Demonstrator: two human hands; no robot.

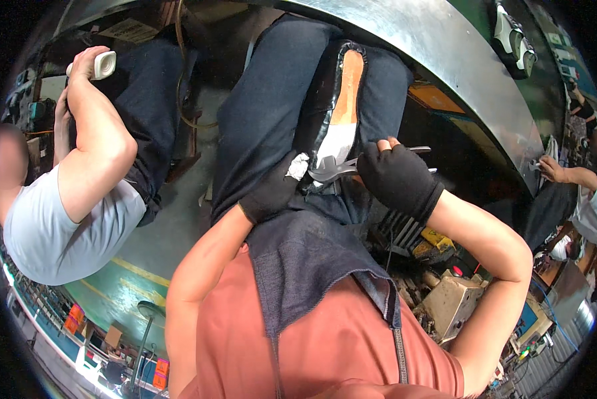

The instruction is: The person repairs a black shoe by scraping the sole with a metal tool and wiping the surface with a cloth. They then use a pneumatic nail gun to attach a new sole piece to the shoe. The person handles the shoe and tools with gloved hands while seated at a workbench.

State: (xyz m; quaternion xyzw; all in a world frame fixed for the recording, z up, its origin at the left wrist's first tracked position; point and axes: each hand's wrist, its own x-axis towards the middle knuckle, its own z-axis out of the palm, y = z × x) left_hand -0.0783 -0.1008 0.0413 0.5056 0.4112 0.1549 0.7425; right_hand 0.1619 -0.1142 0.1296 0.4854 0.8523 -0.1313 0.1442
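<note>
Between thighs (265, 100), a glossy black shoe (343, 110), tan and white beneath, right fingers (385, 144) clamped on pincers (333, 173), left fingers (283, 175): grip unclear.

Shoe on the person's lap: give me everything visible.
The shoe lies underside up on the dark trousers, its narrow rounded end pointing away from the person. Glossy black, leather-like material edges the underside, which looks tan on the far part and white nearer. The near end is partly hidden by the left hand and the pliers that the right hand holds; whether the pliers touch it is unclear.
</note>
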